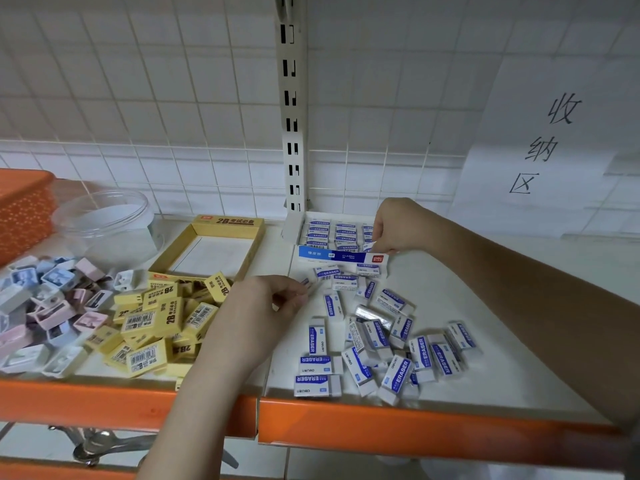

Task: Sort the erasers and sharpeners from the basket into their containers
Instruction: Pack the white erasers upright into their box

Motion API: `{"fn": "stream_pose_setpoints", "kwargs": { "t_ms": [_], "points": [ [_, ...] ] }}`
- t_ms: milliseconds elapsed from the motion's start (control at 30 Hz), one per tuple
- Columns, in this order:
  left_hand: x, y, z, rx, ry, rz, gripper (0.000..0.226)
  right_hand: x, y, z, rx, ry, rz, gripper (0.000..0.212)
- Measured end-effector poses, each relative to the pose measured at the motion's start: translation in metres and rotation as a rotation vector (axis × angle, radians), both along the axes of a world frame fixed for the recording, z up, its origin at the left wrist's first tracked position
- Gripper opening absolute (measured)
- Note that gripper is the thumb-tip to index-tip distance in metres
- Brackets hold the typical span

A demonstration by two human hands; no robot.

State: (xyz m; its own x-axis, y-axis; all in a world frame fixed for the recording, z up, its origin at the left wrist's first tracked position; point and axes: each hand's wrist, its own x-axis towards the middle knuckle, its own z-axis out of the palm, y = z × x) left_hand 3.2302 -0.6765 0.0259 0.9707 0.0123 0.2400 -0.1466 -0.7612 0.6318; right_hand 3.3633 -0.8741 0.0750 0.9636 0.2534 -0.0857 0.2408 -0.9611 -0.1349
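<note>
Several blue-and-white erasers [384, 344] lie loose on the white shelf. Behind them stands a white-and-blue eraser box [341, 256] holding rows of the same erasers. My right hand [398, 226] hovers over the box's right side and pinches one blue-and-white eraser [370, 247] at its edge. My left hand [266, 306] pinches another blue-and-white eraser [311, 285] just in front of the box. A heap of yellow 2B erasers [162, 327] sits left of it, before an empty yellow box [211, 251]. Pastel sharpeners [45, 306] are piled at far left.
A clear round plastic tub [107, 220] stands behind the sharpeners, with an orange basket [24, 206] at the far left edge. The shelf has an orange front rim [381, 431]. A slotted white upright [292, 133] rises behind the boxes. A paper sign [547, 143] hangs at right.
</note>
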Motion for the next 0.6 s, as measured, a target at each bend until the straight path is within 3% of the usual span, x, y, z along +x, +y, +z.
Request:
{"fn": "stream_pose_setpoints", "kwargs": {
  "t_ms": [167, 300, 600],
  "points": [
    [-0.001, 0.005, 0.001, -0.009, 0.003, 0.004, 0.014, 0.001, 0.002, 0.000, -0.141, -0.107, 0.055, 0.014],
    [-0.003, 0.007, 0.001, -0.011, -0.009, 0.012, 0.013, 0.002, 0.005, -0.004, -0.247, -0.168, 0.099, 0.011],
    [0.021, 0.020, 0.020, 0.007, -0.002, 0.064, 0.013, 0.002, 0.020, 0.004, 0.047, 0.001, 0.280, 0.015]
  ]
}}
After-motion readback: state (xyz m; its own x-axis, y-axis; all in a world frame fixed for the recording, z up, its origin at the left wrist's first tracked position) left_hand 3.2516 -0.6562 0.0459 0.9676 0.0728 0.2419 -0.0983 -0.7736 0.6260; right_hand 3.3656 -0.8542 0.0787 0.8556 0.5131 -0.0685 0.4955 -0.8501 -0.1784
